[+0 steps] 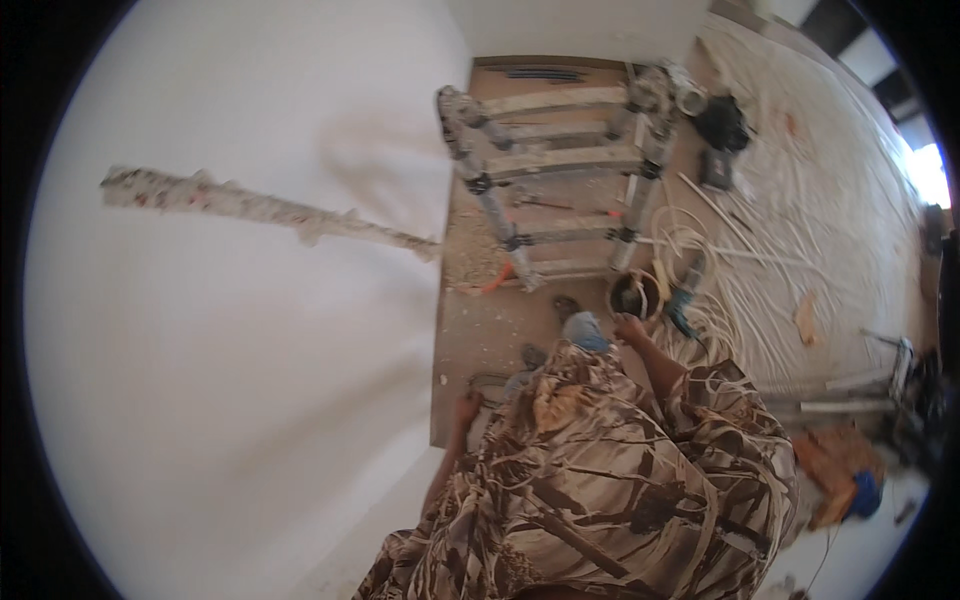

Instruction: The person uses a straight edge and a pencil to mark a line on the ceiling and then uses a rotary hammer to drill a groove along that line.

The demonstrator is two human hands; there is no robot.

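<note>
Nearby, at ten o'clock from the person's body, the left hand (467,407) is just beside a blurred grey item (488,382); whether its fingers are spread or pressed together, one cannot tell. Toward twelve-thirty, the right hand (629,329) is at the near side of a dark bucket (617,296); its fingers look curled, but what they pinch, if anything, is unclear. At one o'clock lies a teal power tool (682,309). Farther out come a ladder (565,160) at twelve and plastic sheeting (830,190) toward one-thirty.
</note>
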